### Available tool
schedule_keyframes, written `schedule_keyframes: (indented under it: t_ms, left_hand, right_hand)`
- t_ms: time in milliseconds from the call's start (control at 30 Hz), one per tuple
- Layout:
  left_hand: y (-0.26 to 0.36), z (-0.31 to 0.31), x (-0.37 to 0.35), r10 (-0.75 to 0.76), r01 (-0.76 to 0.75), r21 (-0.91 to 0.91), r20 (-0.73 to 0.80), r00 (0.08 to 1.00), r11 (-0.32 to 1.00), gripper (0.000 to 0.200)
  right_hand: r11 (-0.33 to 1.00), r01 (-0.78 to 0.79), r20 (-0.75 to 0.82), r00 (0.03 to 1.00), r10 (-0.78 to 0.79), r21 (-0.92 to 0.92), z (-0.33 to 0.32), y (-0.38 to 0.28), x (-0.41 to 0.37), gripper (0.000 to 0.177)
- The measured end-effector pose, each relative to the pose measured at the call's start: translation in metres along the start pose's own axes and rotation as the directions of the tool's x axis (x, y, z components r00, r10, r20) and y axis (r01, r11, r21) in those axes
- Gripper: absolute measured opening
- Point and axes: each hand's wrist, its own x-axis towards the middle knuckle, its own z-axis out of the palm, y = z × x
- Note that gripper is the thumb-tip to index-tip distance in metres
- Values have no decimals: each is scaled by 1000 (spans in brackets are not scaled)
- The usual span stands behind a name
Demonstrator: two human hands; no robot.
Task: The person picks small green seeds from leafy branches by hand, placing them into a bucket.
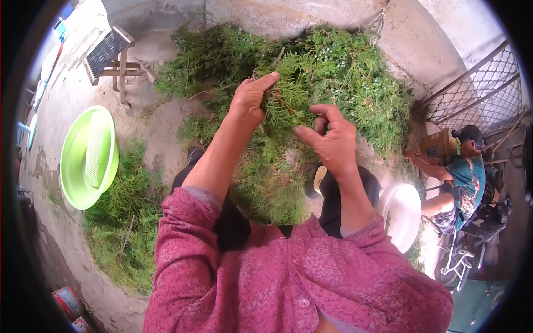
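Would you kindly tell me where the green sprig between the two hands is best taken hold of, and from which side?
Probably the thin brown stem of the sprig, not its soft, flat fronds, which would likely tear. The stem runs slantwise between the left hand and right hand, so a pinch grip from the right, across it, seems best.

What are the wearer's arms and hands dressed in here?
The left hand and right hand are bare, no gloves. Both sleeves are dark pink with a pale leaf print, pushed up to the elbows, grey lining showing at the cuffs.
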Motion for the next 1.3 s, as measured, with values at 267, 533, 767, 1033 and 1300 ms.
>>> schedule_keyframes:
  t_ms: [267,533,767,1033,1300]
  left_hand:
    - [1,-5,-1,-22,23,-18,54,998,1000,14]
    - [-4,-8,1,-58,58,40,-10,998,997,18]
    - [-5,-9,3,-107,105,76,23,994,992,19]
    - [2,4,-15,-109,102,171,29,994,980,21]
    - [8,3,-19,22,-44,213,104,994,976,22]
  right_hand:
    - [928,177,74,984,-162,-327,11,1,5,31]
    - [941,93,145,988,-47,-325,7,-7,-1,45]
    - [877,291,190,954,-233,-382,9,1,2,45]
    - [966,229,93,971,-219,-121,11,4,4,29]
    - [895,-294,78,955,285,336,2,15,2,17]
